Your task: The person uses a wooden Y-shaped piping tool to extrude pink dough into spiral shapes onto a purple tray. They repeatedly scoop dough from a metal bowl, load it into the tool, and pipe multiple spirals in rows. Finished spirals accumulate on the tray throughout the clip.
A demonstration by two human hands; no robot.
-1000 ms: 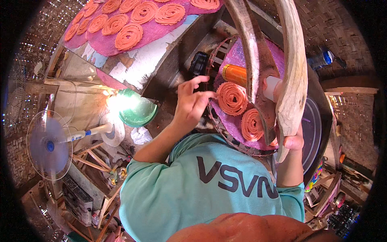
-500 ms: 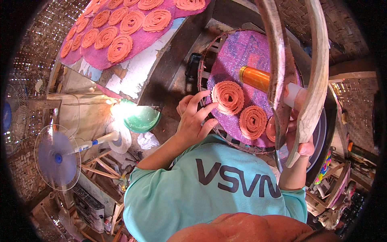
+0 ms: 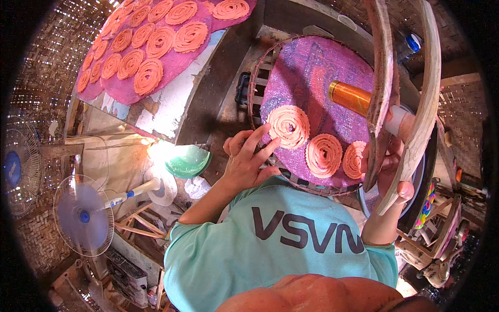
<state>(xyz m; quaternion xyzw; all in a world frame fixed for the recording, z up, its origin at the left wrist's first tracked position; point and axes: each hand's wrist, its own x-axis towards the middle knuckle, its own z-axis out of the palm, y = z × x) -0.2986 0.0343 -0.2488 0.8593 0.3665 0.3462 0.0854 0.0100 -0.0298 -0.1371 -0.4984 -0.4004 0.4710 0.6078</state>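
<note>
My left hand (image 3: 248,156) is open, fingers apart, its fingertips resting at the edge of an orange dough spiral (image 3: 289,127) with ruffled rims. Two more spirals lie in a row to its right: a middle spiral (image 3: 323,156) and a right one (image 3: 353,159), partly covered by my right hand. All sit on a purple mat (image 3: 332,57) over a round rack (image 3: 253,78). My right hand (image 3: 397,179) is closed round a wooden lever (image 3: 410,125), thumb on its near end. A second wooden lever (image 3: 381,78) runs beside it. Between them juts an orange cylinder (image 3: 349,99) with a gold rim.
At the upper left, several orange spirals lie on purple mats (image 3: 112,86) on a peeling board (image 3: 169,112). A green bowl (image 3: 188,161), a standing fan (image 3: 83,216) and a crumpled white item (image 3: 196,187) are at left. A basin (image 3: 368,200) sits under my right hand.
The levers, cylinder and my right hand have shifted right over the mat, uncovering more of the right-hand spiral. My left hand stays by the left spiral. The whole view has turned slightly.
</note>
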